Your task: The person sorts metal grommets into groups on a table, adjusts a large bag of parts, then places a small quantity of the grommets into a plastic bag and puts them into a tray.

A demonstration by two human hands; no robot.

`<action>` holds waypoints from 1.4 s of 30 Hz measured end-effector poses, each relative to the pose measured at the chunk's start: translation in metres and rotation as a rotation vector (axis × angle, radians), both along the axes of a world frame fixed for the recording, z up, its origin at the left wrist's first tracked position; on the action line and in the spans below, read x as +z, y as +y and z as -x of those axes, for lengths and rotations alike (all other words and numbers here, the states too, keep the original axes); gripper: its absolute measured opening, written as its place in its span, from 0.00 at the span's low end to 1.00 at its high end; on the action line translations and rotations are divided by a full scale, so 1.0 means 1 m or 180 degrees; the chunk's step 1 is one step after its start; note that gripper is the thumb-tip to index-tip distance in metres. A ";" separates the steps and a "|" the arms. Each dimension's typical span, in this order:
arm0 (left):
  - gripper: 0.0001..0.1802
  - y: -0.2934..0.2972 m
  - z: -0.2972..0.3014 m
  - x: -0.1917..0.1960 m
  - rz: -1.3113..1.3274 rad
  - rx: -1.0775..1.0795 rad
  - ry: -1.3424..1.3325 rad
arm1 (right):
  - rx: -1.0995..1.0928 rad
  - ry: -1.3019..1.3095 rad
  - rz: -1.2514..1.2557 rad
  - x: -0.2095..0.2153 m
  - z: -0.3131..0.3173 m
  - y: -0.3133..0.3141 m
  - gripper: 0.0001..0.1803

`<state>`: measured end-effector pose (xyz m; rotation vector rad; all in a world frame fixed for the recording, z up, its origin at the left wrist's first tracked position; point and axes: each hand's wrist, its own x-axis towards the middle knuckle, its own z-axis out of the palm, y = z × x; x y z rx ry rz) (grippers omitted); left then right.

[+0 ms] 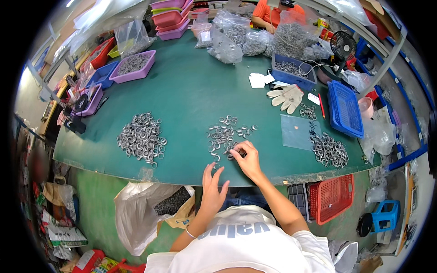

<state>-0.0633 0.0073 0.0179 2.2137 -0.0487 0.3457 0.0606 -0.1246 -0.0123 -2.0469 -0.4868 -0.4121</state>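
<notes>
Small metal rings on the green table

A loose scatter of silvery metal rings (225, 134) lies flat in the middle of the green table (191, 91), thin and spread out, some touching, some apart. The right hand (246, 157) rests curled on its near edge; the left hand (213, 186) lies flat at the table's near rim.

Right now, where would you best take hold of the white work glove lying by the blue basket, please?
Grip the white work glove at its cuff, the end towards the blue bin, coming from above. It lies flat with fingers splayed towards the table edge, so the cuff is probably the one compact part.
</notes>
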 end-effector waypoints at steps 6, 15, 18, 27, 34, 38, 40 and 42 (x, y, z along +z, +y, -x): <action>0.23 0.002 -0.010 -0.014 0.2787 -0.0396 0.0434 | 0.0875 0.1457 -0.1487 0.023 0.050 0.007 0.05; 0.14 0.013 -0.020 -0.022 0.5147 -0.0183 0.1307 | 0.0710 0.0307 0.0065 0.037 0.026 -0.011 0.08; 0.13 0.014 -0.016 -0.022 0.5064 0.0025 0.1196 | 0.0635 -0.0071 0.0689 0.034 0.018 0.007 0.12; 0.14 0.021 -0.005 -0.028 0.4958 0.0356 0.0986 | 0.0673 -0.0560 0.1531 0.005 0.002 0.007 0.08; 0.18 0.025 -0.004 -0.040 0.5003 -0.0305 0.1156 | 0.0556 -0.0429 0.1489 0.003 -0.005 0.002 0.09; 0.19 0.028 -0.004 -0.037 0.4781 -0.0122 0.1130 | 0.0554 -0.0329 0.1271 0.022 0.005 0.010 0.08; 0.19 0.027 -0.004 -0.037 0.4764 -0.0143 0.1213 | 0.0523 -0.0418 0.1465 0.015 0.006 0.012 0.08; 0.18 0.026 -0.004 -0.036 0.4693 -0.0195 0.1216 | 0.0426 -0.0512 0.1633 0.015 0.006 0.014 0.08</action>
